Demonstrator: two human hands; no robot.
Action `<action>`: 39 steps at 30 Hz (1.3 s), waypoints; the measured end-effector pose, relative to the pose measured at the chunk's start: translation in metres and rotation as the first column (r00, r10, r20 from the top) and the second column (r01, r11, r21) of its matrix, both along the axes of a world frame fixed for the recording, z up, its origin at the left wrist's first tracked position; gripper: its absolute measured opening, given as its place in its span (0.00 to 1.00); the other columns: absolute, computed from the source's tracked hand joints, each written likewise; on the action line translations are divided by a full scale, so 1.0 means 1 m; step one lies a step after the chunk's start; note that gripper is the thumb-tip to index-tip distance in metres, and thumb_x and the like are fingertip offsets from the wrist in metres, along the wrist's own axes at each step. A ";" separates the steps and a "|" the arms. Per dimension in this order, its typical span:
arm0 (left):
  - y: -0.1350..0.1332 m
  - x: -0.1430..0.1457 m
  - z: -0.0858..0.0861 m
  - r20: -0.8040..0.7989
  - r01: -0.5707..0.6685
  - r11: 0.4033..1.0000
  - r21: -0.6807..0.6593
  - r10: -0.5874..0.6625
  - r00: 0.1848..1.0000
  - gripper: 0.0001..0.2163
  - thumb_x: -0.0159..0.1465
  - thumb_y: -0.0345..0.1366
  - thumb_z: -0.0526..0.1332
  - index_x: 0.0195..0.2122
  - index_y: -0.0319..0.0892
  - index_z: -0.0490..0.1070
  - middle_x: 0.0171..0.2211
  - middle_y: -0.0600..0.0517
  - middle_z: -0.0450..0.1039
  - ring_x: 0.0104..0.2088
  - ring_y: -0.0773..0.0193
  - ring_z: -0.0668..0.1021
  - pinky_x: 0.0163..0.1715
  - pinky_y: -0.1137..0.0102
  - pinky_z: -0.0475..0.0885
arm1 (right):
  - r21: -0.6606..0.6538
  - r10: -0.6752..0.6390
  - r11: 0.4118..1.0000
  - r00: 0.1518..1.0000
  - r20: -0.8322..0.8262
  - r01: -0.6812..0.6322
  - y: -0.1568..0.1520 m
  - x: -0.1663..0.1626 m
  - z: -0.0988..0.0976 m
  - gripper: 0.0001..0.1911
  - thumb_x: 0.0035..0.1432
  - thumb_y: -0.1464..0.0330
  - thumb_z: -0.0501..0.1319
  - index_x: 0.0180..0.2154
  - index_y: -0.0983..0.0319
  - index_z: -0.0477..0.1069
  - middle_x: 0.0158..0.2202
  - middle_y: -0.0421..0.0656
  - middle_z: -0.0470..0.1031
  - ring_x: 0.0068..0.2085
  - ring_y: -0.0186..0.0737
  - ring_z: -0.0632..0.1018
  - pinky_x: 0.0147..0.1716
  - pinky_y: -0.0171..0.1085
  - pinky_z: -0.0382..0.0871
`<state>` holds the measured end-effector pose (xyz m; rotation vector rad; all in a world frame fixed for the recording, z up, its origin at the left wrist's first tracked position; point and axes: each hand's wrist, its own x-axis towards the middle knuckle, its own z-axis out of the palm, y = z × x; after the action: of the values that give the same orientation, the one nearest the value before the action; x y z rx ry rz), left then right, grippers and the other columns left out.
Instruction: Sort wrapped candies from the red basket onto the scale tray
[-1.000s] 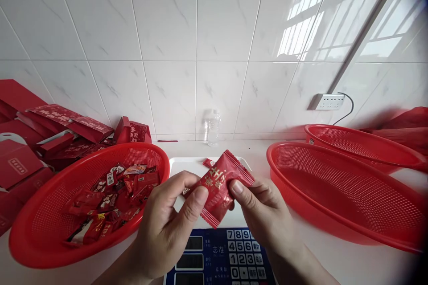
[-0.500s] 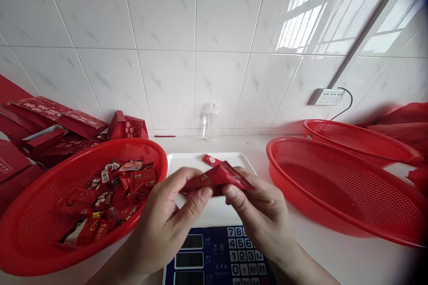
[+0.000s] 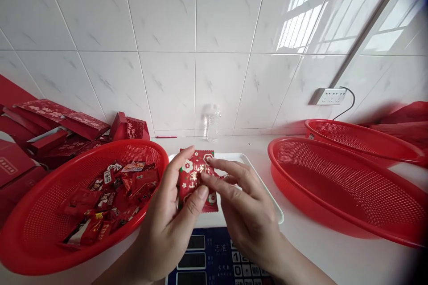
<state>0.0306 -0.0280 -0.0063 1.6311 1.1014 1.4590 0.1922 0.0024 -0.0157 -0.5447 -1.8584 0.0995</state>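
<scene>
A flat red snack packet (image 3: 197, 179) with white flowers and gold characters faces me above the white tray (image 3: 279, 218) of a weighing scale. My left hand (image 3: 177, 209) grips it, thumb on the front and fingers behind its left side. The index and middle fingertips of my right hand (image 3: 247, 205) touch the packet's front; those fingers are stretched out and apart. Part of another red wrapper (image 3: 228, 175) shows behind the right fingers. Below the hands is the scale's blue panel (image 3: 214, 260), its keys partly covered by my right hand.
At left, a red mesh basket (image 3: 36, 213) holds many small snack packets. Red boxes (image 3: 67, 118) are piled behind it. Two more red baskets (image 3: 301, 142) stand at right. A clear bottle (image 3: 214, 124) stands by the tiled wall, with a power strip (image 3: 331, 96) farther right.
The packet has turned from edge-on to its printed front facing me. My right hand has let go of its right end and now lays fingertips on its front.
</scene>
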 end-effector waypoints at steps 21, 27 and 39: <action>0.008 0.003 0.003 0.171 0.190 0.982 -0.011 -0.186 0.968 0.05 0.68 0.37 0.62 0.44 0.47 0.74 0.41 0.53 0.80 0.41 0.64 0.81 0.41 0.72 0.78 | -0.619 0.242 0.681 0.918 -0.314 -0.391 0.004 0.006 0.013 0.18 0.64 0.53 0.61 0.30 0.61 0.69 0.28 0.40 0.70 0.30 0.34 0.72 0.30 0.36 0.67; 0.008 0.008 0.003 0.433 0.150 0.988 -0.031 -0.122 0.893 0.06 0.66 0.36 0.64 0.42 0.47 0.68 0.39 0.53 0.79 0.37 0.65 0.80 0.37 0.70 0.76 | -0.679 0.294 0.536 0.865 -0.406 -0.501 0.009 0.005 0.013 0.20 0.58 0.51 0.66 0.33 0.61 0.69 0.27 0.39 0.73 0.27 0.32 0.71 0.27 0.33 0.65; 0.018 0.001 -0.001 0.227 0.035 0.999 -0.006 -0.032 0.973 0.07 0.66 0.42 0.64 0.37 0.45 0.74 0.31 0.54 0.76 0.31 0.67 0.76 0.32 0.74 0.73 | -0.717 0.352 0.479 0.859 -0.371 -0.506 0.012 0.014 0.015 0.20 0.58 0.51 0.66 0.31 0.62 0.70 0.25 0.38 0.70 0.26 0.32 0.69 0.26 0.32 0.64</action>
<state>0.0311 -0.0097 -0.0074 1.4272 0.9465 1.5705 0.2065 0.0147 -0.0003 -0.6159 -1.6557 1.3647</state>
